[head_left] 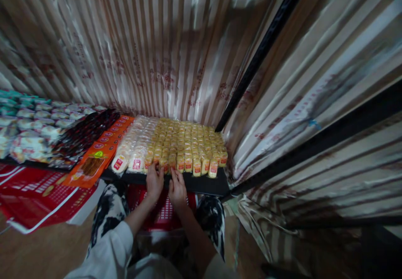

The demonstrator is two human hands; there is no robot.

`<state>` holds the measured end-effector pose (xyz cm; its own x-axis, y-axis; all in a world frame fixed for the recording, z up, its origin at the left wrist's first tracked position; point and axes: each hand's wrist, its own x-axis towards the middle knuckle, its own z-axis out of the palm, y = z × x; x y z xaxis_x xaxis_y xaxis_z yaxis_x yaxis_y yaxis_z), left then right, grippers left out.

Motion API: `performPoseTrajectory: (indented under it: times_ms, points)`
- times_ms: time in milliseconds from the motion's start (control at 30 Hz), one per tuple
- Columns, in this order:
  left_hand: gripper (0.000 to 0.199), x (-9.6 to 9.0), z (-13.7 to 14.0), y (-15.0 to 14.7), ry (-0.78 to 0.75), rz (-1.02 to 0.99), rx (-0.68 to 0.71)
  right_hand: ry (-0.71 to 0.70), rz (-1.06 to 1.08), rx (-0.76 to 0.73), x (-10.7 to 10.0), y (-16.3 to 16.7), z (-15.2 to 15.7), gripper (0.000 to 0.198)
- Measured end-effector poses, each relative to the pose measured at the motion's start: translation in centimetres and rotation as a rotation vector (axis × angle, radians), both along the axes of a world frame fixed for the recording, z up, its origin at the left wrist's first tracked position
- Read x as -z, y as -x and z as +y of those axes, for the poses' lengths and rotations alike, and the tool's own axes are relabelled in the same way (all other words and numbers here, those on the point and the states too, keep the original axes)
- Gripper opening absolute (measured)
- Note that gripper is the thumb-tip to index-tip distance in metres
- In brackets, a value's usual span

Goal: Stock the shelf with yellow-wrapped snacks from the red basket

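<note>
Rows of small, clear-wrapped yellow snack packs (188, 145) with red and orange labels stand close together on a black shelf (201, 183). My left hand (155, 182) reaches to the front edge of these rows, its fingertips touching the front packs. Just to its right, my right hand (177, 190) has its fingers stretched toward the neighbouring front packs. Both hands look open, with fingers apart; the exact contact at the fingertips is too small to make out. White wrapped packs (137, 145) with red labels adjoin the yellow ones on the left.
Left along the shelf lie a flat orange packet (102, 151), dark shiny packets (84, 134) and white packets (31, 145). Red baskets (161, 212) (40, 195) sit below. A striped sheet (150, 48) hangs behind, with a black post (260, 57) at the right.
</note>
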<state>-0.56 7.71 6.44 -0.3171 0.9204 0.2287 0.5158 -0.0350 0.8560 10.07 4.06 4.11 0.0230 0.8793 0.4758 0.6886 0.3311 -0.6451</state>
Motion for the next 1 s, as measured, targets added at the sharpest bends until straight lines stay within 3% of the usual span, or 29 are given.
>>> performPoseTrajectory:
  times_ms: [433,1000]
  points:
    - [0.016,-0.3,-0.1,0.0,-0.002,0.119,-0.003,-0.015,0.014,-0.014,-0.4,0.1,-0.4,0.050]
    - [0.019,-1.1,-0.1,-0.2,0.069,0.178,-0.007,-0.001,0.068,-0.030,-0.6,-0.1,-0.6,0.057]
